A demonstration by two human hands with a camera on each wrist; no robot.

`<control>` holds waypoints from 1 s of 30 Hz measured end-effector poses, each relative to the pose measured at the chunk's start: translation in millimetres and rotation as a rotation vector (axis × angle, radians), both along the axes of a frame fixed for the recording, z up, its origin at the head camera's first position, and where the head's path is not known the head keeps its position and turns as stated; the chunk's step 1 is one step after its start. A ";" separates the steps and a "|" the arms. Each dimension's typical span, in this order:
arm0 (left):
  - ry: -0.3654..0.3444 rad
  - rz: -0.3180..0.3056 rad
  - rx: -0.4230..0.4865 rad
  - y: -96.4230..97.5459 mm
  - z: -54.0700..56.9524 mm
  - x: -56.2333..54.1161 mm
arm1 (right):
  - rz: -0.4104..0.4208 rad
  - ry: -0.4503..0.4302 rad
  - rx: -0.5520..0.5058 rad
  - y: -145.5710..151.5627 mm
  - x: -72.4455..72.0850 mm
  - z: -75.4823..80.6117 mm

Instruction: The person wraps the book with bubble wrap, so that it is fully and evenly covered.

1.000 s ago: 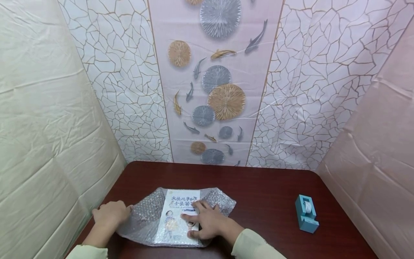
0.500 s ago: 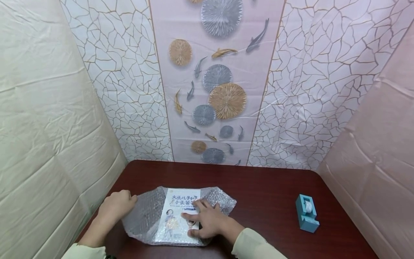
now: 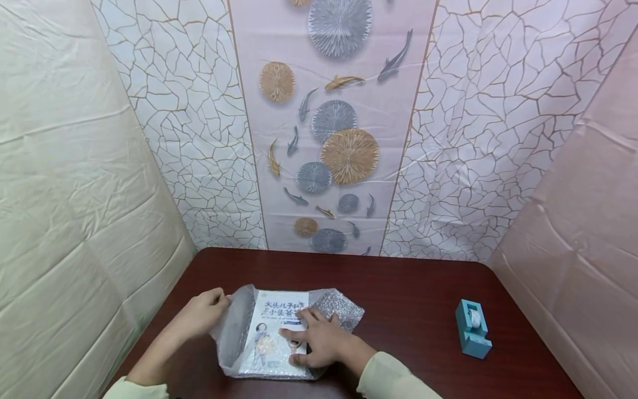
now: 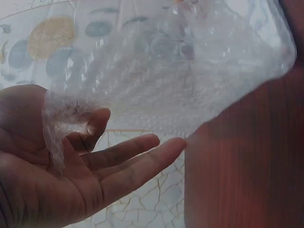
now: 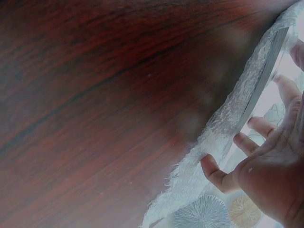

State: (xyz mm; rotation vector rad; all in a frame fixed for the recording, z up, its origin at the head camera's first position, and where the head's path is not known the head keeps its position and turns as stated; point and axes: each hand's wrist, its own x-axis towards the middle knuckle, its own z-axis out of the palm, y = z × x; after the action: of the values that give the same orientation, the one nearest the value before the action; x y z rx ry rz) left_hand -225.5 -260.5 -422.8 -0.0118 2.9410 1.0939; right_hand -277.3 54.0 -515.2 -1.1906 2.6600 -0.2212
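Note:
A white book (image 3: 266, 332) with dark characters and cartoon figures on its cover lies in a sheet of bubble wrap (image 3: 341, 310). My left hand (image 3: 206, 310) holds the left flap raised beside the book. In the left wrist view, the bubble wrap (image 4: 152, 90) is pinched between thumb and index finger of that hand (image 4: 71, 171), the other fingers stretched out. Spread fingers of my right hand (image 3: 319, 339) press on the book's right part. The right wrist view shows this hand (image 5: 270, 161) over the book's edge, with bubble wrap (image 5: 230, 111) along it.
A blue tape dispenser (image 3: 473, 330) holding a roll of clear tape stands on the right of the dark red table (image 3: 399, 299). A patterned cloth (image 3: 334, 166) hangs behind the table, and pale cloth walls flank both sides.
My left hand has moved up and to the right, lifting the left flap of bubble wrap and bringing it toward the book. The right hand stays in place on the book.

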 end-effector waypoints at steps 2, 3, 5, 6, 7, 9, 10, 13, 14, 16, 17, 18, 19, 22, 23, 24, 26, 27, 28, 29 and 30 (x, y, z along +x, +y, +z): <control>-0.021 -0.027 0.106 4.2 -1.9 0.1 | 0.000 0.001 0.002 0.1 0.1 -0.2; -0.041 -0.040 0.173 6.3 -2.8 0.1 | -0.001 0.002 0.002 0.1 0.2 -0.3; -0.085 -0.081 0.323 10.0 -5.6 0.2 | -0.001 0.003 0.002 0.2 0.3 -0.5; -0.109 -0.105 0.398 11.6 -7.0 0.2 | -0.001 0.002 0.002 0.2 0.3 -0.6; -0.133 -0.129 0.460 13.2 -8.5 0.3 | 0.000 0.000 0.002 0.3 0.3 -0.6; -0.174 -0.166 0.543 16.0 -10.8 -0.1 | 0.001 -0.003 0.002 0.3 0.0 -0.7; -0.184 -0.184 0.568 17.3 -12.1 -0.2 | 0.001 -0.004 0.002 0.3 -0.1 -0.7; -0.194 -0.217 0.595 21.3 -14.9 -0.8 | 0.001 -0.004 0.004 0.4 -0.4 -0.7; -0.194 -0.223 0.598 22.7 -15.6 -1.1 | 0.001 -0.002 0.005 0.3 -0.4 -0.8; -0.195 -0.231 0.600 25.7 -16.9 -1.6 | 0.001 0.001 0.007 0.2 -0.3 -0.7; -0.196 -0.236 0.604 27.3 -17.4 -1.7 | 0.002 0.002 0.007 0.2 -0.3 -0.7; -0.196 -0.238 0.605 28.9 -17.9 -1.9 | 0.002 0.002 0.008 0.1 -0.2 -0.6; -0.197 -0.238 0.605 30.5 -18.3 -2.0 | 0.002 0.003 0.008 0.1 -0.1 -0.5; -0.199 -0.235 0.608 35.1 -19.6 -1.9 | 0.003 0.008 0.007 0.1 0.2 -0.3; -0.198 -0.232 0.608 36.6 -20.0 -1.8 | 0.002 0.011 0.007 0.1 0.3 -0.4; -0.197 -0.229 0.607 37.9 -20.5 -1.8 | 0.002 0.014 0.006 0.0 0.5 -0.4; -0.198 -0.225 0.602 40.4 -21.3 -1.9 | 0.002 0.023 0.006 -0.1 0.7 -0.5; -0.199 -0.224 0.600 41.6 -21.7 -2.1 | 0.001 0.026 0.006 -0.1 0.9 -0.6; -0.199 -0.224 0.596 42.7 -22.5 -2.5 | 0.000 0.030 0.006 -0.1 1.1 -0.7; -0.197 -0.225 0.592 43.9 -23.6 -2.9 | -0.001 0.032 0.006 0.0 1.3 -0.7; -0.198 -0.228 0.589 45.2 -24.4 -3.1 | -0.001 0.034 0.005 0.1 1.4 -0.6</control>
State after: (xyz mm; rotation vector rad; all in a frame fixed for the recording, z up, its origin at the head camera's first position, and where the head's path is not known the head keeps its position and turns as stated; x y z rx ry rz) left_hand -228.6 -215.2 -447.2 0.1971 2.2788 1.7411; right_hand -275.8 54.1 -515.8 -1.2021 2.6887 -0.1955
